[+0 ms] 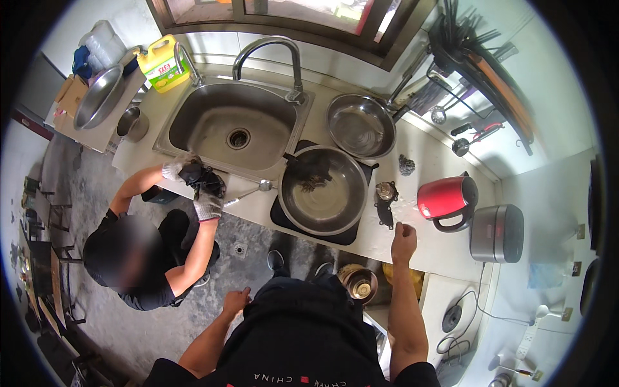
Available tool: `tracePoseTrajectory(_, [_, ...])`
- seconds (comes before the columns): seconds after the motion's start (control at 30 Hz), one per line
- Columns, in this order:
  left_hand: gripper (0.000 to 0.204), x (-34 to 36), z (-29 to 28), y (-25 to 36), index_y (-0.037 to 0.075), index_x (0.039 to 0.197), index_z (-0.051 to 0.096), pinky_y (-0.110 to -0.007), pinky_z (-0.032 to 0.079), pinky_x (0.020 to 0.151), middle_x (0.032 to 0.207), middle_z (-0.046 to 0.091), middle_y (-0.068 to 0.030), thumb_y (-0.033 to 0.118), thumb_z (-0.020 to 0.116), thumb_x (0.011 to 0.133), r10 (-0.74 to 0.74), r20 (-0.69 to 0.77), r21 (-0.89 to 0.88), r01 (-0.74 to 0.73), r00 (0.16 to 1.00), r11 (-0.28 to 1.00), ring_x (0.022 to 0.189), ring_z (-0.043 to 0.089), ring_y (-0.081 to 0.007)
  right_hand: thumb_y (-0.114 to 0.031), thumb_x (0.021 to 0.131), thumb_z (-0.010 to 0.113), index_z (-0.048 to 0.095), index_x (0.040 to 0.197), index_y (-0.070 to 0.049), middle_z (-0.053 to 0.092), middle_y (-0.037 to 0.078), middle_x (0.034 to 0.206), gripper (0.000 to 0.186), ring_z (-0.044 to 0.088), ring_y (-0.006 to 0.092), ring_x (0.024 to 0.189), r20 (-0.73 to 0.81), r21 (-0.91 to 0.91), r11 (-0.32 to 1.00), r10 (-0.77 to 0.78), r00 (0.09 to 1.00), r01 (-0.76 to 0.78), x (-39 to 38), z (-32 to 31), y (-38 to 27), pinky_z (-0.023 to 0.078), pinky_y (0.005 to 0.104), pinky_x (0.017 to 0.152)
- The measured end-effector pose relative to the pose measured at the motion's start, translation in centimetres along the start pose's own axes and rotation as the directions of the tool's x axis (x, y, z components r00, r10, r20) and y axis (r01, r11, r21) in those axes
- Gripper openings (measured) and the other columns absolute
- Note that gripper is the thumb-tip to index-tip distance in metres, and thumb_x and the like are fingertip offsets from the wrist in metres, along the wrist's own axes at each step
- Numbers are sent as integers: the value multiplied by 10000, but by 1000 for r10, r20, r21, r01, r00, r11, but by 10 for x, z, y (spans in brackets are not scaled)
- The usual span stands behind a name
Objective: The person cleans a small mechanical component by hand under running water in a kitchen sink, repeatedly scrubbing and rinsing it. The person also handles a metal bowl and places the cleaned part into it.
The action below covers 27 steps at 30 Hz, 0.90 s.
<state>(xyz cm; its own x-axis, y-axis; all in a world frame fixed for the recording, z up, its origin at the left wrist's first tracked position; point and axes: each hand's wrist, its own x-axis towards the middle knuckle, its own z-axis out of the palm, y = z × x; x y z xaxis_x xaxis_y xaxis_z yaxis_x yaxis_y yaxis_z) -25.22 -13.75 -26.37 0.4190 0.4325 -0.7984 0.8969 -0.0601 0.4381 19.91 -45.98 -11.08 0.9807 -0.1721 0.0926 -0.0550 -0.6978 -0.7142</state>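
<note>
My right hand [403, 244] is closed at the counter's front edge, its palm side hidden, so I cannot make out anything in it. Just beyond it on the white counter [412, 219] lies a dark flat metal piece with lobed edges [385, 215], touching a round brass-coloured metal part [386, 191]. Farther back is a dark scouring ball [406, 165]. Low beside my body hangs my left hand [237, 301], its fingers curled with nothing seen in them. To my left, a crouching co-worker in grey gloves [207, 206] holds a black part [203, 179] at the counter edge.
A large steel pan [322, 209] sits on a black hob [345, 237], a second pan [361, 132] behind it. A spoon [265, 185] lies beside the sink [193, 122]. Right are a red kettle [442, 197] and a grey cooker [496, 235]. Below stands a brass-coloured pot [348, 274].
</note>
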Motion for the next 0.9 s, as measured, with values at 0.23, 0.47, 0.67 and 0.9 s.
tracePoseTrajectory(0.23, [623,-45,19,-42,39,799,768,-362,541,668,649,691,-117,525,407,948,-111,-16,-29,111,994,993,592,661,-232,-290,845,689,717,995,-14,692,181,930,315,666,333,871,504,129,890,-439,744,437,4,66,-195,510,399,794])
tracePoseTrajectory(0.47, [656,-104,81,-42,7,968,726,-343,475,500,702,671,-121,557,367,975,-413,18,-481,370,911,795,526,594,-200,-368,785,727,727,1003,-42,686,182,1103,392,656,345,1017,850,-99,522,-398,345,847,11,181,-305,525,430,852])
tracePoseTrajectory(0.67, [607,-133,172,-45,-4,1035,692,-338,474,512,755,676,-109,536,421,977,-353,-66,-600,246,933,761,567,607,-194,-375,760,731,740,1046,-91,719,120,1083,404,687,309,1015,930,-188,197,-279,239,962,-7,203,-330,558,399,807])
tracePoseTrajectory(0.9, [542,-139,247,-6,9,1050,698,-355,501,543,795,682,-97,490,453,989,-510,91,-812,360,855,459,614,640,-206,-215,788,683,761,1040,-141,735,52,1077,274,704,267,1006,960,-171,7,-225,168,985,-6,228,-315,567,368,746])
